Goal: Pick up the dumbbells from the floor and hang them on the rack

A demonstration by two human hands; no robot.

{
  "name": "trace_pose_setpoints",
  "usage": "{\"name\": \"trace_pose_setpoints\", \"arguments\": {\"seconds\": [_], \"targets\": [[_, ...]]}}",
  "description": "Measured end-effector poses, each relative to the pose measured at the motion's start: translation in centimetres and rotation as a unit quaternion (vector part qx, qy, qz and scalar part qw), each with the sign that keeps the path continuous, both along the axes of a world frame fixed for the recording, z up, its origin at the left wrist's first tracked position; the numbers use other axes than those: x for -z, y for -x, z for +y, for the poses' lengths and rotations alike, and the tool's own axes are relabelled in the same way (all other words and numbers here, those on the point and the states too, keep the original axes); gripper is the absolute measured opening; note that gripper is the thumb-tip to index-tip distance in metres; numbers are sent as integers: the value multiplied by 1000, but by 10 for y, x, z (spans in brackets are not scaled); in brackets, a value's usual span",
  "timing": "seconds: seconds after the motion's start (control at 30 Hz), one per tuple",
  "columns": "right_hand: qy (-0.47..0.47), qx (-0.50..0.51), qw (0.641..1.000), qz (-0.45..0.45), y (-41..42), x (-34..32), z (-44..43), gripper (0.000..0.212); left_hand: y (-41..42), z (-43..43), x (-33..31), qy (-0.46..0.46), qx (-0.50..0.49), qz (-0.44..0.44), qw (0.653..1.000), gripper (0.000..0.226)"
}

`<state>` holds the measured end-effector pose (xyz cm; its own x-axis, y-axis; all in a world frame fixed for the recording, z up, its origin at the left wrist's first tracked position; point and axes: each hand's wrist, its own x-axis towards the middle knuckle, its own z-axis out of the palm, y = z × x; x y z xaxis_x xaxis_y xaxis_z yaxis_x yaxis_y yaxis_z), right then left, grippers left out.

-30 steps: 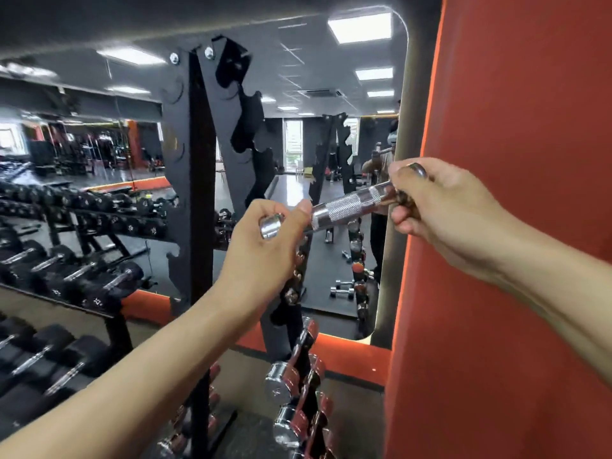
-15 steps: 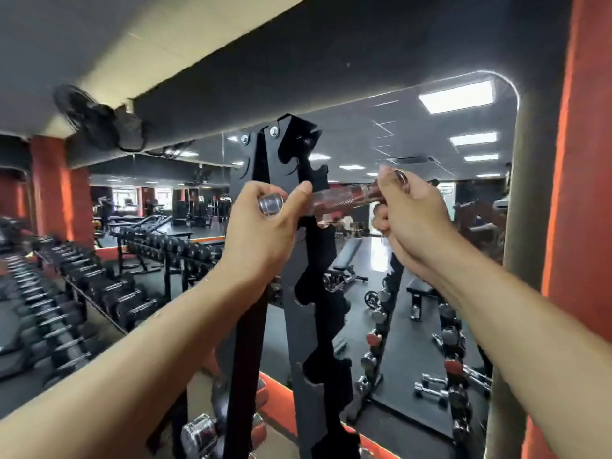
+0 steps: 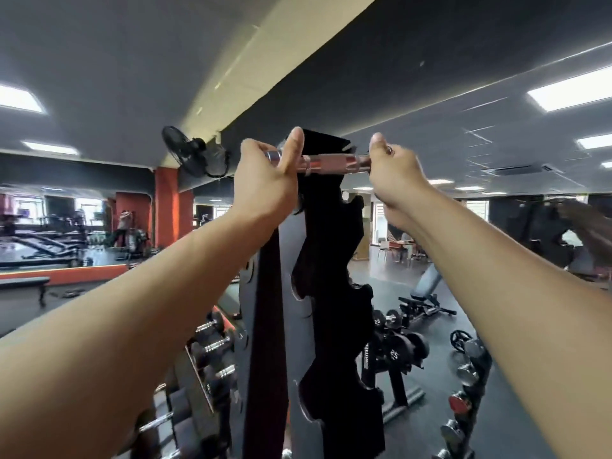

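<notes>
A chrome dumbbell handle [image 3: 331,162] is held level at the very top of the tall black notched rack [image 3: 331,293]. My left hand [image 3: 265,183] grips its left end, thumb up over the bar. Its right end sits in the curled fingers of my right hand [image 3: 394,173]. The bar lies across the rack's top, in front of it; I cannot tell whether it rests in a notch. The notches lower down the rack's edge hold nothing in view.
A wall mirror stands behind the rack. Black dumbbells on a long rack [image 3: 212,352] sit low on the left. Chrome dumbbells [image 3: 467,392] show at the lower right, a bench [image 3: 424,293] beyond. A wall fan [image 3: 185,154] hangs at upper left.
Both hands have raised the handle from mid-height of the rack to its top. The bar went from tilted to level. The view has swung upward and left.
</notes>
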<state>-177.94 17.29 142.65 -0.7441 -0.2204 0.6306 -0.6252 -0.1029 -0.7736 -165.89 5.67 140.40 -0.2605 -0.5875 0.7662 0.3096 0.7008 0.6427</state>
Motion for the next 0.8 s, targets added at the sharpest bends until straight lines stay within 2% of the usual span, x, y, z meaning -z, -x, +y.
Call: {"name": "trace_pose_setpoints", "arguments": {"seconds": [0.13, 0.23, 0.4, 0.47, 0.53, 0.63, 0.73, 0.8], "targets": [[-7, -55, 996, -63, 24, 20, -21, 49, 10, -5, 15, 23, -59, -17, 998, 50], [-20, -81, 993, -79, 30, 34, -29, 50, 7, -3, 22, 35, -92, -15, 995, 44], [-14, -100, 992, -73, 26, 31, -28, 30, -4, 2, 19, 44, -162, -34, 985, 36], [-13, -78, 996, -45, 26, 29, -24, 24, -9, 2, 17, 44, -142, -56, 987, 42], [0, -45, 999, -15, 23, 29, -18, 28, -14, 3, 17, 45, -119, -60, 990, 42], [8, 2, 1000, 22, 18, 37, -10, 30, -23, 4, 19, 40, -101, -51, 993, 36], [47, 53, 997, 36, 6, 45, -2, 21, -37, 5, 20, 24, -70, -26, 997, 23], [88, 96, 988, 80, -10, 45, 2, 12, -48, 6, 21, 27, -61, 3, 998, 15]]}}
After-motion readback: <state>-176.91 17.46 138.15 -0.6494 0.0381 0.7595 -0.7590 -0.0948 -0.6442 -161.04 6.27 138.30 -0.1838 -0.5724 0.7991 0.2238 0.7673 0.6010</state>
